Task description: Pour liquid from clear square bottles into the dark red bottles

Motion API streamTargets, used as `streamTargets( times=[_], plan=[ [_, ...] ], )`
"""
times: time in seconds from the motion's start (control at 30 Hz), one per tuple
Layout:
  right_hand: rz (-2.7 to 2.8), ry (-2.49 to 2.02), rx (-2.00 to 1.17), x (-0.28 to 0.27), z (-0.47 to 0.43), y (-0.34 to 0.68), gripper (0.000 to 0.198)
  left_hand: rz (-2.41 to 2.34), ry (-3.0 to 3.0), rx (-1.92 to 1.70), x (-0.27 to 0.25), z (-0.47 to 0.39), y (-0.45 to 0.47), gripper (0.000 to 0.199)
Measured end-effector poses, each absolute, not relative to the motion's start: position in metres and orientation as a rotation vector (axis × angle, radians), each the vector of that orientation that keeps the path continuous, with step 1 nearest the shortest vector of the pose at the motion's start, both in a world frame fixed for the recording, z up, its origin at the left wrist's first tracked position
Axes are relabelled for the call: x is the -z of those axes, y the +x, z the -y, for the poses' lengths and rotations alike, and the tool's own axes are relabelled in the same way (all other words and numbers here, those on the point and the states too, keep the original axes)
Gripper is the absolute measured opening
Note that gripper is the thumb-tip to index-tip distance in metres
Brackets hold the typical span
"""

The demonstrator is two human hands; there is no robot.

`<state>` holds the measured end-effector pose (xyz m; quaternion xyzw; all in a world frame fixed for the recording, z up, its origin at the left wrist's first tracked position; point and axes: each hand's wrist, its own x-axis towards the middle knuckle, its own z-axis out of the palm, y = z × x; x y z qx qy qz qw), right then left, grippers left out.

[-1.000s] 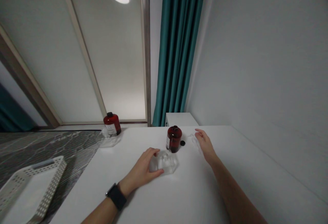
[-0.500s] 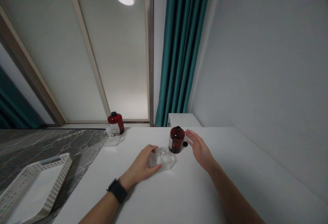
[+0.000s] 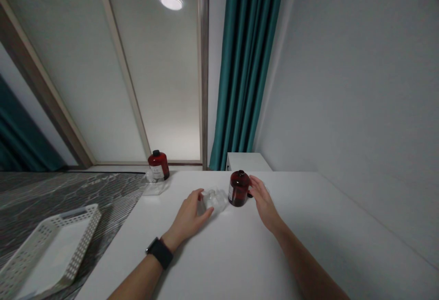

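Observation:
A dark red bottle (image 3: 239, 190) with a pale label and an uncapped neck stands upright on the white table (image 3: 219, 254). My right hand (image 3: 263, 199) is at its right side, fingers stretched and fingertips close against it; contact is hard to tell. Behind those fingers a small black cap (image 3: 250, 195) is partly hidden. To the bottle's left lies a clear, crumpled-looking object (image 3: 216, 200), glass or plastic. My left hand (image 3: 192, 213), with a black watch on its wrist, curves its thumb and fingers around the object's left side.
A second red bottle (image 3: 159, 166) with a black cap stands at the table's far left corner, beside another clear object (image 3: 152, 188). A white perforated basket (image 3: 65, 245) is on the left, below the table edge. A white cabinet (image 3: 248, 162) stands behind the table.
My left hand and the clear object have shifted left, away from the bottle. My right hand has come nearer to the bottle's right side and now partly covers the black cap.

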<state>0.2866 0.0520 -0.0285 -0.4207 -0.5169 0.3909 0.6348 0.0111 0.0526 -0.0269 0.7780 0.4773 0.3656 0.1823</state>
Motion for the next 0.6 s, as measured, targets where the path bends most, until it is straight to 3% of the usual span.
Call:
streamTargets(
  times=[0.17, 0.43, 0.6],
  plan=[
    [1.198, -0.94, -0.958, 0.023, -0.052, 0.273, 0.065, -1.33, 2.206, -1.022, 0.026, -0.051, 0.011, 0.053],
    [1.26, -0.993, -0.899, 0.018, -0.047, 0.275, 0.057, -1.329, 2.192, -1.047, 0.024, -0.051, 0.01, 0.054],
    [1.42, -1.07, -0.666, 0.024, -0.041, 0.277, 0.052, -1.318, 2.192, -1.051, 0.025, -0.052, 0.01, 0.053]
  ],
)
